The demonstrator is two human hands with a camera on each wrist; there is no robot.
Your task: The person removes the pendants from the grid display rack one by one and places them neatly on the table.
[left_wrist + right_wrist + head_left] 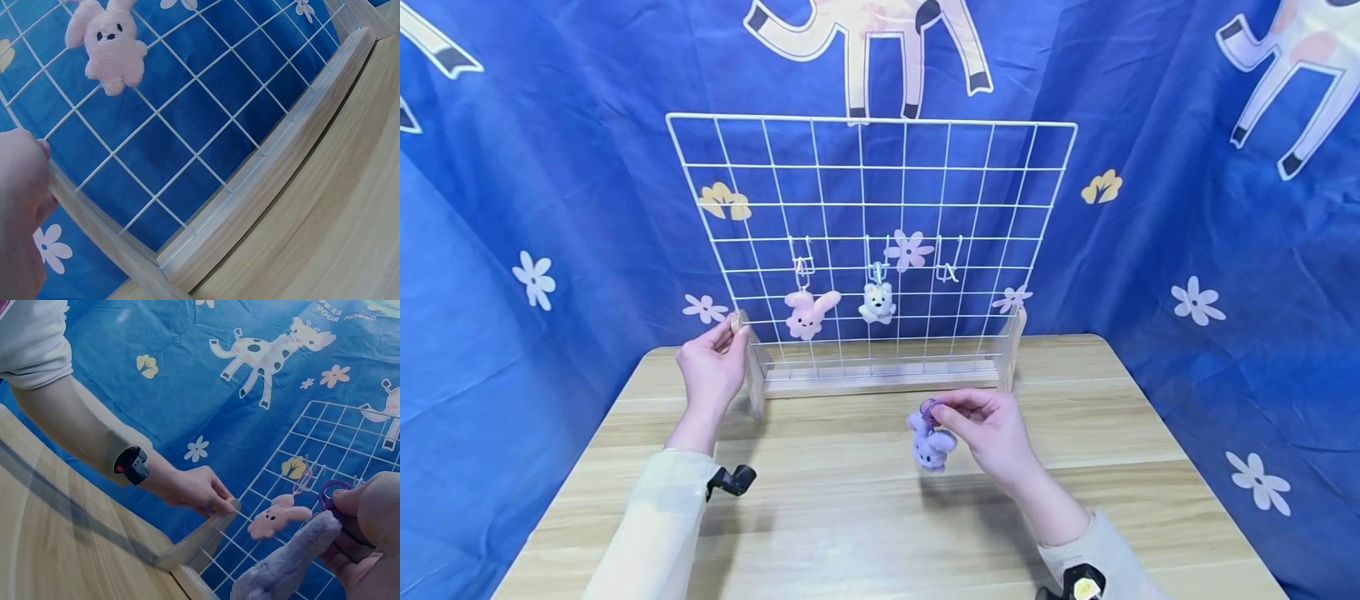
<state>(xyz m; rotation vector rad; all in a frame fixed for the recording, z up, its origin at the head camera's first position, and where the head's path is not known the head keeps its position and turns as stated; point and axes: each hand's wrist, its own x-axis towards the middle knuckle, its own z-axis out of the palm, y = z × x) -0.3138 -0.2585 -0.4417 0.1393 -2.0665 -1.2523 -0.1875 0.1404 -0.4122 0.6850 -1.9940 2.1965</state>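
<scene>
My left hand [713, 367] pinches the top of the wooden side support [754, 375] at the left of a white wire grid rack [872, 167]. Over the table, my right hand [992, 429] pinches the purple ring of a purple plush bunny keychain [932, 448], which dangles below the fingers. A pink plush bunny keychain [806, 315] hangs from a left hook on the grid. Beside it a white plush bear keychain [877, 302] hangs from the middle hook. To the right, a wire hook [948, 271] has nothing on it.
The rack's wooden base [880, 380] stands toward the back of a light wooden table [850, 517]. A blue patterned cloth [587, 208] rises behind and at both sides. Black wrist cameras [732, 481] sit on both forearms.
</scene>
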